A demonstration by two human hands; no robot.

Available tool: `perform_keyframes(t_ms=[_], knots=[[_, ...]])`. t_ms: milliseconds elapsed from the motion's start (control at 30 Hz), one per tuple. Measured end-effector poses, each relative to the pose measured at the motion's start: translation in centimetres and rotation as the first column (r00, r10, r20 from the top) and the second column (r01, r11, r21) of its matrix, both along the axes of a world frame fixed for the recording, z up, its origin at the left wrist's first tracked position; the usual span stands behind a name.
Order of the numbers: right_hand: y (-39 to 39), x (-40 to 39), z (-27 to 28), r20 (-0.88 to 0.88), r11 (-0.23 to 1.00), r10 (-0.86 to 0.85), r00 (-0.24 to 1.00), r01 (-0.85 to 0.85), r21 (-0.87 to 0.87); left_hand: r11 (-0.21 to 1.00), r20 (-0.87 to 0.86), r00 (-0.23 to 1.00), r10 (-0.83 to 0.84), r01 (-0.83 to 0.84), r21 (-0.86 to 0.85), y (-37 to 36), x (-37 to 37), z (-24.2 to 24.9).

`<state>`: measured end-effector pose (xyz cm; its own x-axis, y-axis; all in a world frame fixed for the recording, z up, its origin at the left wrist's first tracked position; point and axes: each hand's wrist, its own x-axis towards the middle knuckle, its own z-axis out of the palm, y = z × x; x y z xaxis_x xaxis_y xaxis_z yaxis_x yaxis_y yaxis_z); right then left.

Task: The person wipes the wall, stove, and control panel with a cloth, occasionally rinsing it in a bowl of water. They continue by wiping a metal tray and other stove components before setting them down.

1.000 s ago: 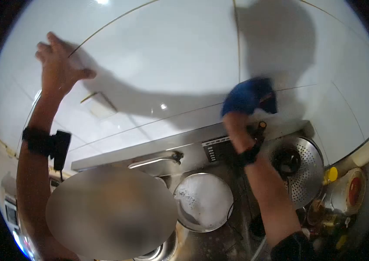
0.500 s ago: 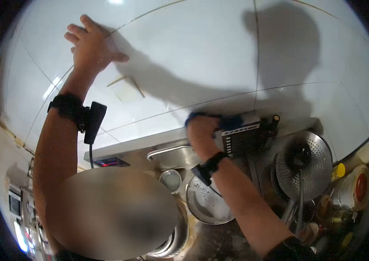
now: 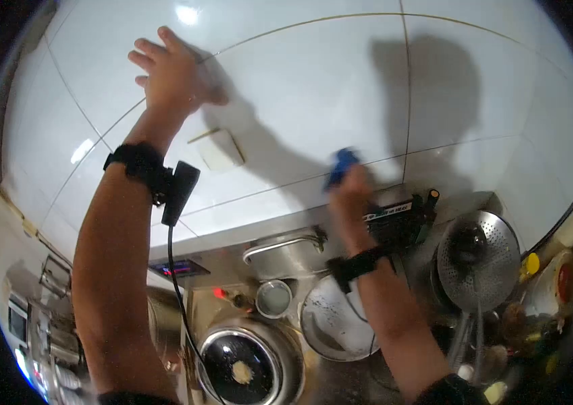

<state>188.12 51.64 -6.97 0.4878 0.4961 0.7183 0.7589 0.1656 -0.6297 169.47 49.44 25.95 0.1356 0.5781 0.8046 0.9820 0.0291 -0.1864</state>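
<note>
My left hand (image 3: 175,77) lies with spread fingers against the white tiled wall (image 3: 313,74), above a square switch plate (image 3: 217,150). On the right, my right hand (image 3: 352,196) is closed on a blue cloth (image 3: 342,167) and holds it at the tiles, above the metal ledge. My right hand is slightly blurred, and its fingertips are partly hidden by the cloth. Both wrists carry black straps with small devices.
Below are a metal bowl (image 3: 274,298), a white pan (image 3: 337,324) and a lidded pot (image 3: 239,368). A perforated strainer (image 3: 496,260) stands at the right, near a dark rack (image 3: 401,223) and a yellow-capped container (image 3: 531,262). A small lit display (image 3: 181,268) sits below the ledge.
My right hand and the blue cloth have moved up the tiles from the ledge. The view has shifted, and the lidded pot now shows.
</note>
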Motion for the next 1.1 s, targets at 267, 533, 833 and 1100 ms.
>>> perform_keyframes(t_ms=[267,533,833,1100], knots=[[-1.6,-10.7,-2.3,0.215,0.731,0.675,0.706,-0.598,-0.330,0.989,-0.058,0.995,-0.078,0.085,0.119,1.2,-2.7,-1.5],[-1.3,-12.8,-3.2,0.347,0.819,0.523,0.778,-0.345,-0.459,0.783,-0.116,0.777,-0.619,0.597,-0.177,-2.1,-15.7,-7.7],[-4.2,-22.8,-2.0,0.517,0.838,0.396,0.759,-0.069,-0.541,0.777,0.628,0.774,-0.081,0.444,-0.447,-30.5,-52.5,-32.5],[-5.1,-57.0,-2.9,0.591,0.656,0.721,0.362,-0.630,-0.414,0.757,0.797,0.494,0.348,0.353,-0.549,-57.0,-60.5,-49.2]])
